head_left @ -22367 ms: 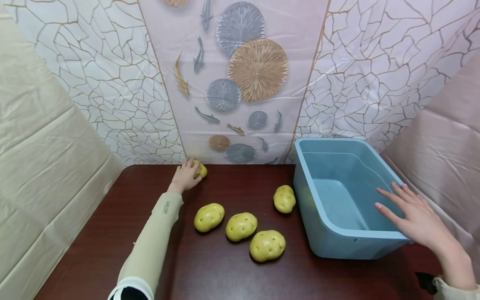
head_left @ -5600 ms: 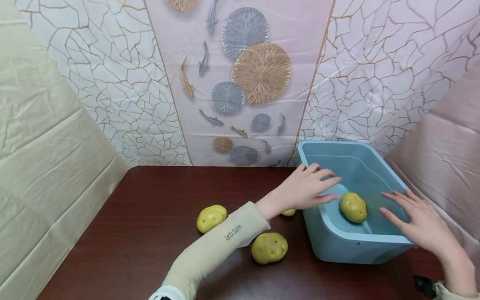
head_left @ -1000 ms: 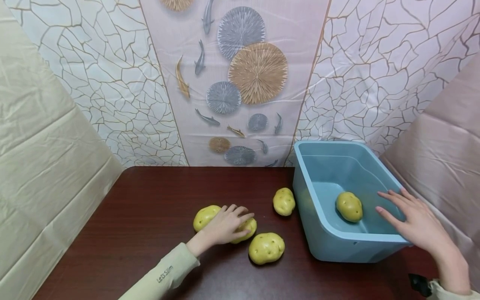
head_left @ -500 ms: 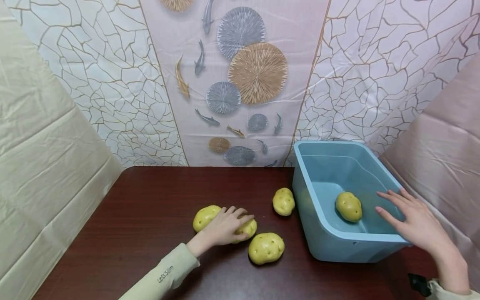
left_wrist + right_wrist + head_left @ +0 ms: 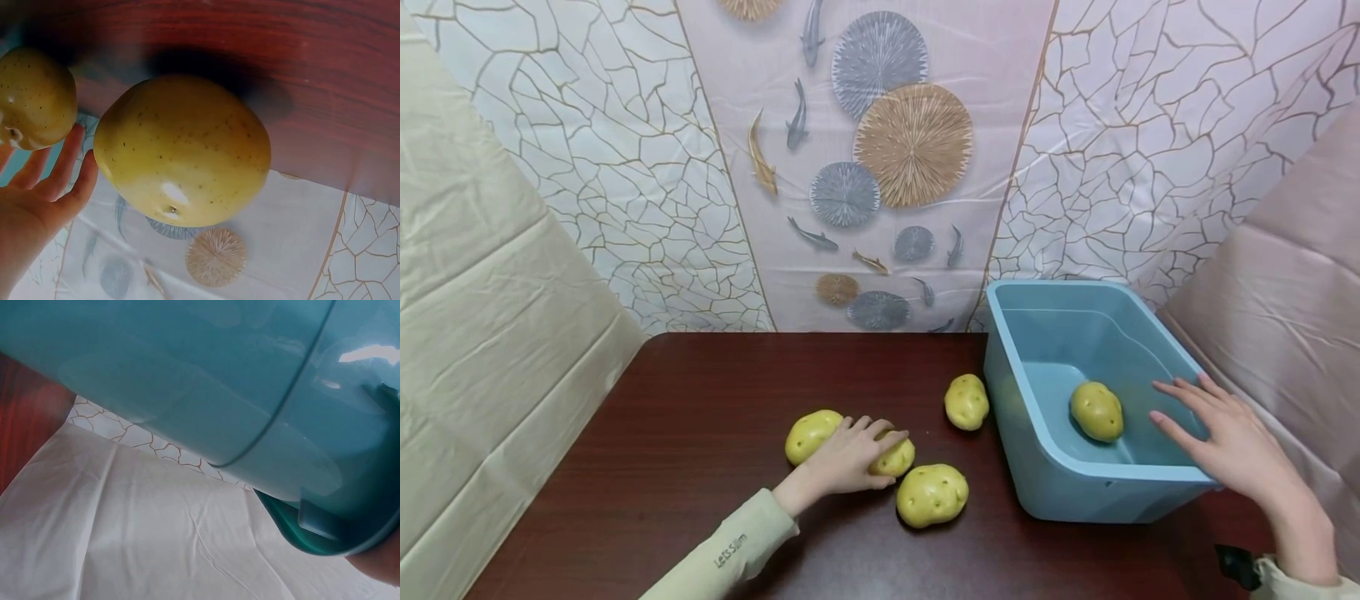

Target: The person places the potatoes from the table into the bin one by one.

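Left hand on a potato, right hand at the tub

Left hand (image 5: 842,458), fingers curled, grips a yellow-green speckled potato (image 5: 895,457) on the dark wooden counter (image 5: 700,433); right hand (image 5: 1225,442), fingers spread, apparently steadies the blue plastic tub (image 5: 1037,467).

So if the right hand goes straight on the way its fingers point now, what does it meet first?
Most likely the potato in the tub. The right hand rests on the blue tub's rim, fingers pointing left across the inside; depth is unclear, so it might pass above.
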Tool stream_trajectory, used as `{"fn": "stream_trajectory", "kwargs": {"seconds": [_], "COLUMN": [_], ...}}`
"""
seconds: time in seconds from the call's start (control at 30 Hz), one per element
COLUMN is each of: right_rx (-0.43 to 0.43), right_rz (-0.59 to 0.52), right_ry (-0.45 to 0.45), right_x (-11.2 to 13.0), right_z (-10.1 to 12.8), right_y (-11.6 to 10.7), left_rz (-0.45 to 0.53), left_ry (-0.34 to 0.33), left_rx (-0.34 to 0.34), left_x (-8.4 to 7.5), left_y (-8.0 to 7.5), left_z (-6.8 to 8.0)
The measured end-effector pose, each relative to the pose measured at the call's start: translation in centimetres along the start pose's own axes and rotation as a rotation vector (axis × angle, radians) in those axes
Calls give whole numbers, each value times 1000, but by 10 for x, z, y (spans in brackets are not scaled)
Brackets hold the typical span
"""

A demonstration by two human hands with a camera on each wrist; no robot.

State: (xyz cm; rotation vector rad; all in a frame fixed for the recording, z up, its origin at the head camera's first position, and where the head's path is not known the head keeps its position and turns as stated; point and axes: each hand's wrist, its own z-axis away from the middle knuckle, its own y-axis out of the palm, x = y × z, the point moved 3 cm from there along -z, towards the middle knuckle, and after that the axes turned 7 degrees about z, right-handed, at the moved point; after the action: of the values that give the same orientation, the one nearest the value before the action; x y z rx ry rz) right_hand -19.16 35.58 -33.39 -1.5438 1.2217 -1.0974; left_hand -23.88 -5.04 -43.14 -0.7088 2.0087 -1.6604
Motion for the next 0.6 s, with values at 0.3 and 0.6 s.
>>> {"fn": "stream_trajectory", "kwargs": {"seconds": [0.3,0.6], "right_rx": [-10,-10], "right_rz": [-1,-3], "right_ry": [-2,-2], "right_x": [0,-1], "right_z": [0,0], "right_y": [0,1], "left_rz": [-8,-5], "left_ry": [-5,8], "left_rx": [25,15], "left_x": [-2,-2], "left_y": [2,3], "left_z": [2,1]}}
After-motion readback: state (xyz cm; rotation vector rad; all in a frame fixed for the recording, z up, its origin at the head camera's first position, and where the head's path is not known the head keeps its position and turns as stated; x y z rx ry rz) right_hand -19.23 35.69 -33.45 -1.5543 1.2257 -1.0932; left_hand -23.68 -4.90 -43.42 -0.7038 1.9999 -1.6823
